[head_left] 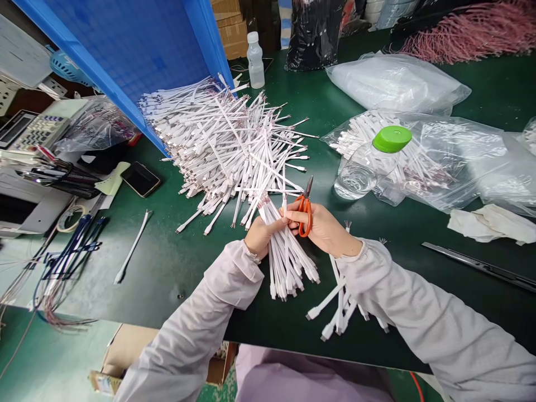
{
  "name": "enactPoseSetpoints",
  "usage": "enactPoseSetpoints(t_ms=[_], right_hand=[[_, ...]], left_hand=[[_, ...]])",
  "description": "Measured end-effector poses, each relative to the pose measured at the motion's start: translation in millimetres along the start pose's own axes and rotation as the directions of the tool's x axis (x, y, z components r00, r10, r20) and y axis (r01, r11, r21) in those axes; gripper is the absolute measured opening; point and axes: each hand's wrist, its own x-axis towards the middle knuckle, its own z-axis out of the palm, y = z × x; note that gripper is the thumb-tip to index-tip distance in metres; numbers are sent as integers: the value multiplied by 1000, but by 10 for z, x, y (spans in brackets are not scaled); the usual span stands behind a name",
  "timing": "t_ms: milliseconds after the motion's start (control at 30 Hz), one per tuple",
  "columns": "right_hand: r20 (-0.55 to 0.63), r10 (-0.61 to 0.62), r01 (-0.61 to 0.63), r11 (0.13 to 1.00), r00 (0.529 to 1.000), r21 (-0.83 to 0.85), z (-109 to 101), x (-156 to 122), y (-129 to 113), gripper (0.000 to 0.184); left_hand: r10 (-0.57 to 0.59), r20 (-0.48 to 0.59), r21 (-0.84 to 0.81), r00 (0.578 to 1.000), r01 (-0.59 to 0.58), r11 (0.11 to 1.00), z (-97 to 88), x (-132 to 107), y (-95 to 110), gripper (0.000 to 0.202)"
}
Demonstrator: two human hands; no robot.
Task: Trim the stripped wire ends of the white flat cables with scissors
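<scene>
Left hand (260, 235) grips white cable bundle (288, 261) under its thumb; right hand (329, 228), just beside, holds orange-handled scissors (307, 200)

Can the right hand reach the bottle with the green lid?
Probably yes: the bottle is close by and nothing seems to block the way, though the right hand holds orange scissors.

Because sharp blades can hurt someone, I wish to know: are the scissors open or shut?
The scissors look shut: their blades lie together in one narrow point, with no visible gap, beyond the right hand.
</scene>
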Motion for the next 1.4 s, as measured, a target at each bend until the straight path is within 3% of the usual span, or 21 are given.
enactPoseSetpoints(t_ms=[1400], right_hand=[[-23, 11, -11, 1000, 1000, 3, 13, 4, -15, 25]], left_hand=[[-13, -1, 18, 1000, 13, 1000, -5, 4, 15, 32]])
